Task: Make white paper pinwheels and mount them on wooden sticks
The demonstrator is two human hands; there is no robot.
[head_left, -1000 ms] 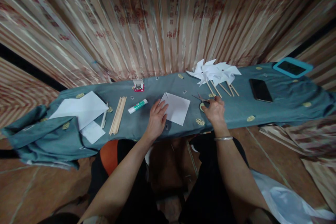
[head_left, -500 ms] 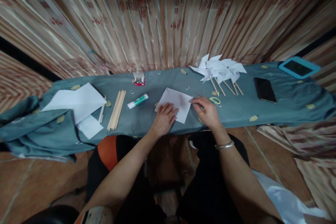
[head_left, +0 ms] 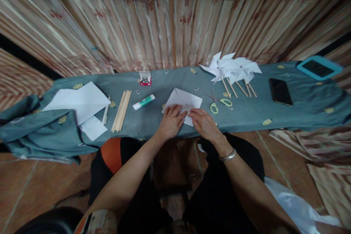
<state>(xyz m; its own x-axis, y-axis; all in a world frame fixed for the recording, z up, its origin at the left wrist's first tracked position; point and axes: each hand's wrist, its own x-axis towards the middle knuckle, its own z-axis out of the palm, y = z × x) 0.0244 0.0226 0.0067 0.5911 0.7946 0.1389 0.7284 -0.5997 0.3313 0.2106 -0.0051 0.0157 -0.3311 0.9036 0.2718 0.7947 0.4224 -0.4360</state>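
Head view shows both hands resting on a white paper sheet point(head_left: 184, 98) that lies on the cloth-covered worktop point(head_left: 274, 115), close to its near edge and straight ahead of the person. The left hand point(head_left: 171, 120) lies flat on the sheet's near left part with its fingers spread and pressed down, gripping nothing. The right hand point(head_left: 204, 124) lies flat just beside it, fingers extended onto the sheet's near corner, likewise closed on nothing. Most of the sheet shows beyond the fingertips, with creases across it. Green-handled scissors point(head_left: 219, 103) lie just right of the sheet, untouched. A glue stick point(head_left: 144, 101) and a bundle of wooden sticks point(head_left: 121, 115) lie to the left, and white pinwheels point(head_left: 230, 69) lie at the far right.
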